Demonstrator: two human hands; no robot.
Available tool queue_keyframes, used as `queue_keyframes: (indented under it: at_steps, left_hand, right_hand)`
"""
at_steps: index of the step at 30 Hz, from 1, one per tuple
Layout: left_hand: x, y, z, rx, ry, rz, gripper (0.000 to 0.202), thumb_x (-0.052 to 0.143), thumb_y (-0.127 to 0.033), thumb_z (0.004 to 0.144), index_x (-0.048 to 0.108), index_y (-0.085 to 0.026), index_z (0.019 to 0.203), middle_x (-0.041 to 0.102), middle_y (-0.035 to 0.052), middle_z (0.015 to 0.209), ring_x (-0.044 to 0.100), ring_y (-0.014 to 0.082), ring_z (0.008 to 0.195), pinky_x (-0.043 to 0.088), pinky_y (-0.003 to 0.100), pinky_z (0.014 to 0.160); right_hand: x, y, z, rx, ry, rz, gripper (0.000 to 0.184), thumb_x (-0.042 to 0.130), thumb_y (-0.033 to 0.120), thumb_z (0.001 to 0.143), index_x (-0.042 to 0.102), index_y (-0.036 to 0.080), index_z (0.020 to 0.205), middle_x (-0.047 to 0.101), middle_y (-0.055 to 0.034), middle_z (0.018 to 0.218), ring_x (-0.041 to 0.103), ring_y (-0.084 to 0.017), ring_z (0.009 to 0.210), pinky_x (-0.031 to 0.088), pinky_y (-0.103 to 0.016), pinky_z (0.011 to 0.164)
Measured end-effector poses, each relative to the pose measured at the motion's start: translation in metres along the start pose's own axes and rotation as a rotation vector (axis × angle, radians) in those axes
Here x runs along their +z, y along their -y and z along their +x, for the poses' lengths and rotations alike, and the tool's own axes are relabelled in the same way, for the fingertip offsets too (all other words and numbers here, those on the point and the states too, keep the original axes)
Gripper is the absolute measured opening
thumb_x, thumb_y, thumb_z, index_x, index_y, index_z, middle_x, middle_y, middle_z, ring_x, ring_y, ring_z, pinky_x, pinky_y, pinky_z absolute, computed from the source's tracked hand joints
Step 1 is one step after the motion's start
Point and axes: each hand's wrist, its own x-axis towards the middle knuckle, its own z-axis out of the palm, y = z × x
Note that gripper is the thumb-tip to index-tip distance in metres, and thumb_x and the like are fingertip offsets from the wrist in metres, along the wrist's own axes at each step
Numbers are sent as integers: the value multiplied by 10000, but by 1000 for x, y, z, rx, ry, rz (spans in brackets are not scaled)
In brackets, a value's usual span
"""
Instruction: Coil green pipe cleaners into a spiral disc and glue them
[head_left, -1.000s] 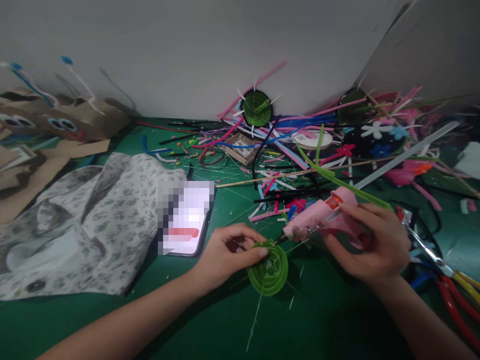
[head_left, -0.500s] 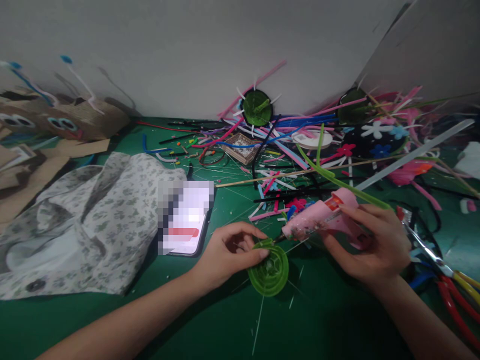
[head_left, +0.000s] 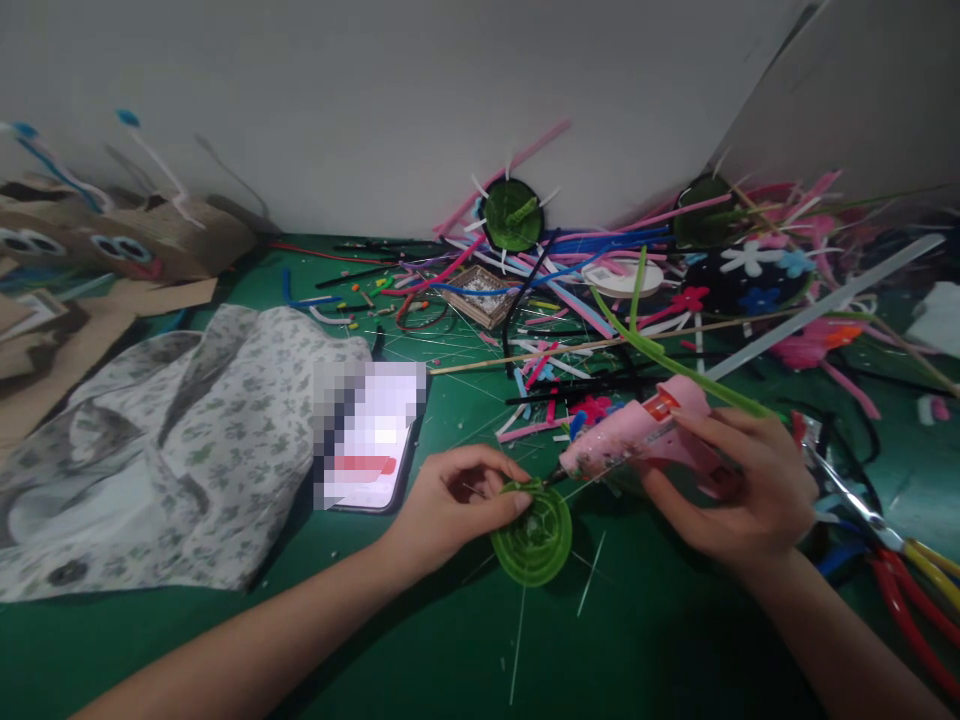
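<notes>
Between the thumb and fingers of my left hand (head_left: pixel 469 500) is the upper left rim of a round green coil (head_left: pixel 534 545), which looks wound from pipe cleaner. My right hand (head_left: pixel 739 480) is closed around a pink hot glue gun (head_left: pixel 637 430); a long translucent glue stick (head_left: pixel 832 305) sticks out of its back. The gun's dark nozzle points left and reaches the coil's top edge, close to my left fingertips. Whether it touches, I cannot tell. A loose green pipe cleaner (head_left: pixel 675 368) runs behind the gun toward my right hand.
A phone (head_left: pixel 379 440) lies left of my left hand, beside a patterned cloth (head_left: pixel 217 440). Pliers with red handles (head_left: pixel 911 600) lie at the right. Many pipe cleaners (head_left: pixel 592 245) and bits clutter the back. Brown paper shapes with eyes (head_left: pixel 161 240) stand at the far left.
The green coil and the glue gun have shifted very slightly left and up in view. Both hands keep their holds, and the nozzle stays at the coil's top edge.
</notes>
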Motion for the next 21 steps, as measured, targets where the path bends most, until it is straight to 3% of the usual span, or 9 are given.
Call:
queue_keyframes:
  at_steps: [21]
  left_hand:
    - [1,-2,1,-29,-2,17,163,778,-246,661,694,-139,751,508,-52,539,432,48,482,343,166,480]
  right_hand:
    - [-3,-4,2,49,8,-17,574,748,196,680,574,311,1215,568,-53,892,580,-238,723,503,-385,563]
